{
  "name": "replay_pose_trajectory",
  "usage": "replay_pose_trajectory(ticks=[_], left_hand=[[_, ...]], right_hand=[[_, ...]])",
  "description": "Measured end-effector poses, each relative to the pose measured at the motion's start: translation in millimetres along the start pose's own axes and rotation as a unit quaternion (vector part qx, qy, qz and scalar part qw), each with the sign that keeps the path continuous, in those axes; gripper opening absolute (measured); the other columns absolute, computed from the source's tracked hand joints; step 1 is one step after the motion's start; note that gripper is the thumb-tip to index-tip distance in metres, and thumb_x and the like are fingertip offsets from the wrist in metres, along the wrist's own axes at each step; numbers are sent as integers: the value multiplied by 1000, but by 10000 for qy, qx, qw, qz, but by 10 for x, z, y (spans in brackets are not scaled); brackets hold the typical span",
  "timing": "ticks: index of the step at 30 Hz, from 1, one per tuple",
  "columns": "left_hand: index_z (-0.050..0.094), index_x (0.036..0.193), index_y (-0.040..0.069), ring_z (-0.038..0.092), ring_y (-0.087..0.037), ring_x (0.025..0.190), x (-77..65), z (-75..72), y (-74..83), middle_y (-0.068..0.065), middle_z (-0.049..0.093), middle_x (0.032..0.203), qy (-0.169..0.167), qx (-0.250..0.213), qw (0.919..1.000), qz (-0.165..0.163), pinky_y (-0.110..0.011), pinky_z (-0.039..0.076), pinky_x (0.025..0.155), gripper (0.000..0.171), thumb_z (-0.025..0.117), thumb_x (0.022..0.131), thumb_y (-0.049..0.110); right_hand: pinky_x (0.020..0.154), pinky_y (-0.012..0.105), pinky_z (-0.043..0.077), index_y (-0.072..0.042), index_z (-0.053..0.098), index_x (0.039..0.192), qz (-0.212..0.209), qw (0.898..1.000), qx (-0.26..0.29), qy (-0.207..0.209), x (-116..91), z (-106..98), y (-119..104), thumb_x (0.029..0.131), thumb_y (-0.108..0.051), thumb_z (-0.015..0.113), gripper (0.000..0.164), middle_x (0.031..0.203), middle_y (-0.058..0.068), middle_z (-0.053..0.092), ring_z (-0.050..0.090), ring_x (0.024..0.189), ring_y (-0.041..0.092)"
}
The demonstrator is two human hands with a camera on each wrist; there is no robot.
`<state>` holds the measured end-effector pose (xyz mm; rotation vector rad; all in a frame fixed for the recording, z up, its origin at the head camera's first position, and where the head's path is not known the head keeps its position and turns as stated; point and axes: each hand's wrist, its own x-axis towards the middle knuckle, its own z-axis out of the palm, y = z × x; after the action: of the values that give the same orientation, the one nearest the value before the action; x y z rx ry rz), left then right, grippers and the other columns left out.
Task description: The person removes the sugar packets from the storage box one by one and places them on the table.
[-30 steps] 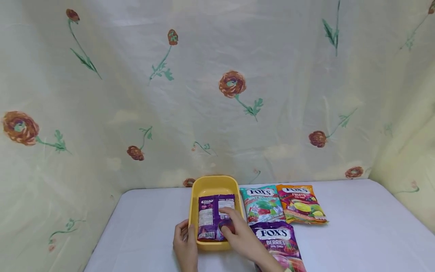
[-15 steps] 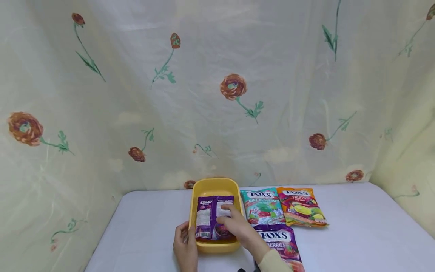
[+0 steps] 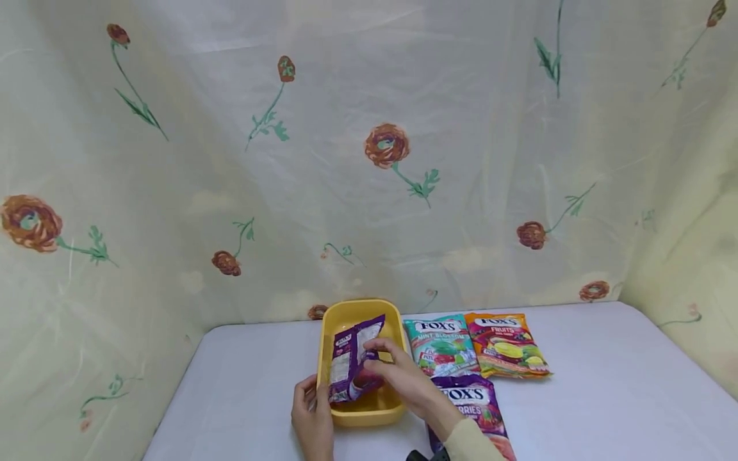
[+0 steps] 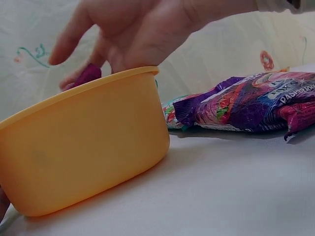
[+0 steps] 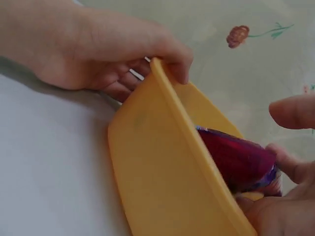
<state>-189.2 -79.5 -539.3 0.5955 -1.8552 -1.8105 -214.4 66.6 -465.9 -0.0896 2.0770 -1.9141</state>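
Observation:
My left hand [image 3: 312, 416] grips the near left wall of a yellow plastic tub [image 3: 364, 419], thumb over the rim and fingers outside, as the right wrist view shows. Inside the tub lies a purple candy bag [image 3: 341, 365], back side up, its right side raised so it slants. My right hand [image 3: 403, 381] reaches in over the tub's right side. Its fingertips [image 5: 283, 160] press the bag's raised edge, while the thumb [image 5: 293, 112] stands straight and apart from the bag. The tub's wall hides most of the bag in both wrist views.
Right of the tub lie a green mint candy bag [image 3: 441, 346] and an orange fruit candy bag [image 3: 507, 346]. Another purple berries bag [image 3: 469, 410] lies nearer, partly under the right forearm. A flowered curtain [image 3: 461, 192] rises behind the white table [image 3: 248, 371].
The purple bag in the tub lay flat; now its right side is tipped up and it has shifted left. The right hand stayed over it, and the left hand kept its hold.

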Motion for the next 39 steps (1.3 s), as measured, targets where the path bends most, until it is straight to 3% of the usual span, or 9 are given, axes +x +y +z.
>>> replay_pose_trajectory(ticks=[5, 7, 10, 13, 17, 22, 25, 32, 39], left_hand=[[60, 110, 2, 59, -29, 105, 9, 18, 22, -18, 63, 114, 0, 63, 9999, -142, -33, 56, 86, 23, 57, 88, 10], [61, 110, 2, 59, -29, 104, 11, 15, 20, -18, 63, 114, -23, 19, 9999, -155, -30, 56, 84, 24, 57, 88, 10], [61, 109, 1, 60, -27, 103, 8, 2, 8, -18, 63, 112, -37, -90, 9999, -128, -15, 53, 77, 23, 57, 88, 9], [62, 108, 1, 61, -26, 102, 5, -6, 2, -18, 64, 111, -10, -129, 9999, -113, -10, 50, 73, 23, 57, 87, 7], [62, 108, 2, 61, -27, 103, 2, 3, 8, -17, 64, 110, 47, -16, 9999, -127, -25, 56, 81, 22, 57, 87, 9], [62, 108, 2, 61, -29, 102, 0, 29, 20, -17, 64, 110, 133, 102, 9998, -128, -43, 54, 88, 21, 57, 88, 11], [62, 107, 3, 61, -28, 102, 3, 33, 24, -17, 65, 109, 218, 129, 9996, -102, -40, 55, 87, 21, 58, 88, 11], [64, 102, 5, 61, -27, 100, -11, 40, 38, -15, 66, 105, 469, 216, 9987, 54, -12, 47, 71, 18, 61, 87, 12], [65, 99, 5, 61, -24, 96, -26, 67, 21, -13, 67, 101, 653, 204, 9977, 30, -13, 48, 68, 15, 60, 85, 8]], right_hand=[[108, 59, 35, -14, 44, 133, -39, 9981, -613, -43, 69, 21, 8, 91, -22, 57, 44, 142, 20, 38, 45, 123, 37], [105, 58, 39, -17, 42, 134, -116, 9954, -951, -99, 102, 35, 32, 92, -24, 57, 44, 141, 20, 41, 47, 122, 37], [101, 57, 43, -22, 39, 136, -331, 9895, -1409, -31, 124, 59, 88, 94, -23, 55, 45, 140, 19, 42, 49, 121, 37], [99, 54, 47, -22, 38, 138, -679, 9871, -1447, 43, 112, 81, 133, 95, -18, 52, 45, 139, 21, 43, 53, 117, 35], [91, 48, 54, -24, 35, 141, -946, 9875, -1239, 236, 73, 94, 157, 95, -13, 49, 49, 140, 23, 42, 57, 113, 34], [87, 45, 56, -29, 35, 141, -1109, 9904, -754, 325, 20, 79, 138, 95, -13, 50, 51, 148, 20, 32, 58, 112, 38], [86, 42, 57, -26, 35, 142, -1356, 9893, -482, 225, 8, 69, 136, 95, -10, 49, 51, 150, 19, 27, 58, 113, 39], [91, 40, 55, -21, 37, 141, -1535, 9880, 144, 126, 40, 19, 166, 94, -4, 49, 52, 153, 15, 27, 55, 118, 37], [94, 40, 54, -22, 40, 140, -1376, 9893, 374, 323, 25, 8, 162, 93, -1, 49, 51, 151, 13, 32, 54, 121, 34]])
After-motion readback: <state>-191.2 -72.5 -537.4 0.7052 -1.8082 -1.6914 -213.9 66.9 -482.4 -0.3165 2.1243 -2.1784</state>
